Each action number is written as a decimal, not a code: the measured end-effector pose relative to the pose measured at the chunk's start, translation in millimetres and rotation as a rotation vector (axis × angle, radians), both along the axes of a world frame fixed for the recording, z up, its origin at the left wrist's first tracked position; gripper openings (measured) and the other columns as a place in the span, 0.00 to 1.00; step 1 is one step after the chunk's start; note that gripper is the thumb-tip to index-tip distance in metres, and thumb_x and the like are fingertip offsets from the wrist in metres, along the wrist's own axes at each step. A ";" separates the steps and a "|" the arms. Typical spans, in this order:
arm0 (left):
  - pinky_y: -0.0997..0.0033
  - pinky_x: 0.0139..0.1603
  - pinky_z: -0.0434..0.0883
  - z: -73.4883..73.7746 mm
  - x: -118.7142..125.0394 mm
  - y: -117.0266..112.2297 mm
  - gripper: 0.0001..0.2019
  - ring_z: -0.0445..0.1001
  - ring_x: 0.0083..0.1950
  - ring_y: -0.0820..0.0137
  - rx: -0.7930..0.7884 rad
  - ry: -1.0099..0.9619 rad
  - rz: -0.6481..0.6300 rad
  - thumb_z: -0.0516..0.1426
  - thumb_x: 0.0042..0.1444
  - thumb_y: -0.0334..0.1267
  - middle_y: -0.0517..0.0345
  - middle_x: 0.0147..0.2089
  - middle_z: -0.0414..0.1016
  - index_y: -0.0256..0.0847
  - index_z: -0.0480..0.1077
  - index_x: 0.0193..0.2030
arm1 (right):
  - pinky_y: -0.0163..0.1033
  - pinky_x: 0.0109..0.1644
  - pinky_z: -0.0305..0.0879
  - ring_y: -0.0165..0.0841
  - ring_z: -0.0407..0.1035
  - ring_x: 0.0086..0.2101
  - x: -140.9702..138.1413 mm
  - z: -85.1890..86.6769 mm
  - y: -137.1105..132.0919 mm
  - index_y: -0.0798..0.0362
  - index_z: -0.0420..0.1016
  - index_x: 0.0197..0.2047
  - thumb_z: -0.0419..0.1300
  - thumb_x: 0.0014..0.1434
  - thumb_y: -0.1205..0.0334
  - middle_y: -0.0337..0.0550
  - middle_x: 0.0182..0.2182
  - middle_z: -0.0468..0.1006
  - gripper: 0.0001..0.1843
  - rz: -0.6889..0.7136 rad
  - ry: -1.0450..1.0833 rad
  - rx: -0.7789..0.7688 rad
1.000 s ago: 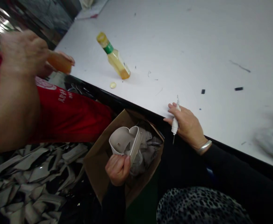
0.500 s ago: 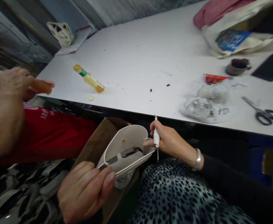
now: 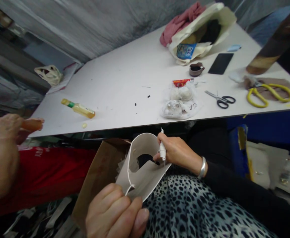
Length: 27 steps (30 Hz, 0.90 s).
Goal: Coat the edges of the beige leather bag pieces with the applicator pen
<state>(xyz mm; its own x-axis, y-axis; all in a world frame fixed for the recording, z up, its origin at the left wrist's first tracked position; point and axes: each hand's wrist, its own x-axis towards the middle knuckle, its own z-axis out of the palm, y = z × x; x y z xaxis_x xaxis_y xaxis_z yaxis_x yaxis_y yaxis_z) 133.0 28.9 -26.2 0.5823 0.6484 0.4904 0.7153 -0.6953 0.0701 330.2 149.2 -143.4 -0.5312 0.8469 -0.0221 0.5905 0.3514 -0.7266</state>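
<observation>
A pale leather or leather-like bag piece (image 3: 145,181), curved like an open pouch, lies over my lap with a dark opening inside. My left hand (image 3: 116,211) is closed at its near corner, where a short white thread (image 3: 128,189) runs from the edge into my fingers; the exact pinch is hidden. My right hand (image 3: 176,150) grips an awl (image 3: 162,152) with a white wrapped handle, its thin metal shaft pointing down. The fingers of that hand also touch the piece's far right edge.
Beyond lies a white table (image 3: 120,79) with a yellow bottle (image 3: 79,109), a plastic bag (image 3: 178,102), scissors (image 3: 220,99), yellow-handled shears (image 3: 269,94), a phone (image 3: 220,63) and a cloth bag (image 3: 199,36). A cardboard box (image 3: 97,172) stands left. A co-worker's hand (image 3: 6,127) holds something orange.
My view has swung right, bringing the yellow-handled shears into sight. My left hand has drawn back from the bag piece's corner, and thread shows between them. The awl stays in my right hand.
</observation>
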 end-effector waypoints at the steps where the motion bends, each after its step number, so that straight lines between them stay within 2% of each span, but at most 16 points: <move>1: 0.64 0.29 0.68 -6.6 4.3 -2.0 0.11 0.66 0.22 0.70 0.003 -0.048 0.011 0.54 0.70 0.33 0.61 0.20 0.70 0.37 0.74 0.36 | 0.37 0.32 0.50 0.41 0.78 0.33 2.0 -3.5 -0.4 0.50 0.66 0.47 0.74 0.59 0.50 0.42 0.33 0.82 0.24 -0.010 0.000 0.014; 4: 0.65 0.27 0.68 -13.2 9.6 -2.5 0.11 0.64 0.21 0.71 -0.009 -0.089 -0.007 0.53 0.69 0.32 0.61 0.19 0.69 0.37 0.73 0.35 | 0.37 0.33 0.51 0.39 0.79 0.35 5.8 -11.3 0.6 0.50 0.66 0.47 0.73 0.60 0.54 0.40 0.34 0.83 0.22 -0.030 0.007 0.023; 9: 0.65 0.28 0.70 -2.7 7.6 3.8 0.05 0.69 0.22 0.70 -0.185 0.088 -0.135 0.57 0.65 0.29 0.60 0.22 0.74 0.35 0.74 0.40 | 0.38 0.32 0.50 0.42 0.80 0.35 5.4 -12.5 6.9 0.50 0.67 0.49 0.71 0.61 0.44 0.43 0.35 0.84 0.25 -0.028 -0.058 0.008; 13: 0.64 0.26 0.66 -19.3 13.2 -1.7 0.11 0.62 0.20 0.70 -0.065 -0.129 -0.022 0.53 0.68 0.32 0.61 0.18 0.68 0.38 0.74 0.35 | 0.39 0.31 0.46 0.44 0.79 0.33 1.1 -13.9 14.3 0.50 0.69 0.49 0.70 0.62 0.44 0.47 0.34 0.84 0.23 -0.028 -0.135 0.062; 16: 0.63 0.26 0.64 -33.7 17.3 -5.1 0.11 0.61 0.19 0.70 -0.050 -0.183 0.016 0.52 0.68 0.33 0.61 0.18 0.67 0.38 0.74 0.35 | 0.38 0.31 0.47 0.42 0.78 0.33 -1.1 -19.6 17.9 0.50 0.70 0.47 0.72 0.61 0.51 0.45 0.33 0.83 0.20 0.020 -0.061 0.065; 19: 0.65 0.25 0.62 -38.8 17.8 -3.3 0.10 0.61 0.19 0.71 -0.064 -0.205 0.006 0.52 0.68 0.33 0.61 0.18 0.67 0.39 0.73 0.36 | 0.35 0.31 0.49 0.38 0.77 0.32 -1.8 -27.1 18.3 0.50 0.69 0.45 0.72 0.60 0.58 0.41 0.32 0.82 0.17 0.056 0.055 0.033; 23: 0.65 0.24 0.64 -32.1 11.3 1.7 0.12 0.62 0.18 0.71 -0.090 -0.234 -0.013 0.52 0.68 0.33 0.60 0.17 0.68 0.39 0.74 0.35 | 0.33 0.32 0.51 0.32 0.73 0.30 -2.2 -34.4 15.8 0.50 0.68 0.43 0.71 0.59 0.64 0.37 0.31 0.80 0.16 0.043 0.194 0.007; 27: 0.65 0.27 0.70 -16.8 -5.1 3.1 0.07 0.71 0.21 0.69 -0.278 -0.066 -0.137 0.55 0.67 0.32 0.57 0.21 0.75 0.36 0.75 0.40 | 0.32 0.32 0.53 0.29 0.69 0.27 -6.2 -38.7 13.2 0.50 0.69 0.41 0.72 0.57 0.64 0.33 0.28 0.77 0.15 -0.014 0.364 -0.081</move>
<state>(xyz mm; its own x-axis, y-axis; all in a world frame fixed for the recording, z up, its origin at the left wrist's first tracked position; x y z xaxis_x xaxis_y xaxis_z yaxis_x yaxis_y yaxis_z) 127.8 32.0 -43.0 0.6459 0.6811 0.3450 0.6041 -0.7322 0.3145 324.1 162.4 -182.1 -0.5054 0.8572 0.0989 0.2924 0.2779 -0.9150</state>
